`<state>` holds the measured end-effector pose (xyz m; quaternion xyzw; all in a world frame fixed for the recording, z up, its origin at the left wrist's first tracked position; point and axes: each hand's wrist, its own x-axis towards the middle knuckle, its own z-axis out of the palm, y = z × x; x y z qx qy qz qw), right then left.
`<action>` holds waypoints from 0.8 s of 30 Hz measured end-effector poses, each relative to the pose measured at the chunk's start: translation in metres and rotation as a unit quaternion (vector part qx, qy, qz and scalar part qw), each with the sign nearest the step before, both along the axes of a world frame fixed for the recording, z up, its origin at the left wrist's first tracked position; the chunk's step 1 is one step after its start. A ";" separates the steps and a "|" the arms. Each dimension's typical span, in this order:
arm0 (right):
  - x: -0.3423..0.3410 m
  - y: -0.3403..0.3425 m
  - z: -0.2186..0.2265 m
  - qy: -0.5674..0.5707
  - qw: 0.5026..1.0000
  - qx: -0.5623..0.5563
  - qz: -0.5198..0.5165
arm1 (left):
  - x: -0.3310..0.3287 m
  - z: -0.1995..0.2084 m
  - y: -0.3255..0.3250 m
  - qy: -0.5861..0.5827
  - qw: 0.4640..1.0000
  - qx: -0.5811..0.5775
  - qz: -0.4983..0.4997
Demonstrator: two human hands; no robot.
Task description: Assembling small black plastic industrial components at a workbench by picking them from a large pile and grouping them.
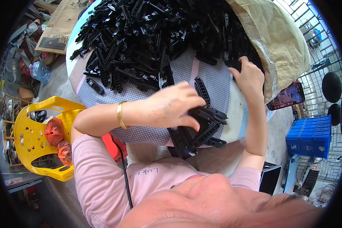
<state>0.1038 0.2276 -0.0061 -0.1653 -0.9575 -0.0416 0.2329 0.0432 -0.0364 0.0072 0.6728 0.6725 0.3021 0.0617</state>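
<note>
My left hand (171, 108) is clamped on a bundle of black plastic strips (201, 129) at the counter's (216, 81) near edge, light, stiff, ribbed pieces best gripped mid-length, while my right hand (249, 76) closes on another at the heap (155, 34).

Heap of plastic strips (152, 34) on table (220, 81), chair (38, 140) left, crate (309, 136) right, phone (287, 95) beside sack (277, 38).
</note>
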 end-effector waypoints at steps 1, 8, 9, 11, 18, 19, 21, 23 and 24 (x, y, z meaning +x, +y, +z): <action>-0.002 -0.009 0.003 -0.071 0.997 0.021 -0.027 | -0.005 0.005 -0.002 0.033 0.999 0.016 0.031; -0.001 -0.025 -0.007 -0.063 0.994 -0.053 0.070 | -0.057 -0.001 -0.004 0.145 0.926 -0.064 0.343; 0.001 -0.029 -0.006 -0.012 0.982 -0.127 0.137 | -0.058 -0.002 -0.004 0.146 0.925 -0.063 0.344; 0.000 -0.041 0.003 -0.017 0.964 -0.215 0.152 | -0.059 -0.003 -0.003 0.082 0.938 -0.076 0.329; -0.004 -0.056 0.002 0.094 0.662 -0.646 0.367 | -0.057 0.001 0.004 -0.303 0.927 0.020 0.219; -0.005 -0.062 0.002 0.093 0.661 -0.647 0.368 | -0.054 -0.001 0.007 -0.364 0.911 0.021 0.193; -0.003 -0.070 0.000 0.137 0.662 -0.622 0.395 | -0.046 -0.005 0.015 -0.368 0.908 0.054 0.192; -0.001 -0.076 -0.001 0.133 0.716 -0.576 0.372 | -0.036 0.000 0.020 -0.319 0.921 0.030 0.221; 0.000 -0.079 -0.002 0.127 0.764 -0.527 0.351 | -0.034 0.000 0.020 -0.318 0.921 0.030 0.222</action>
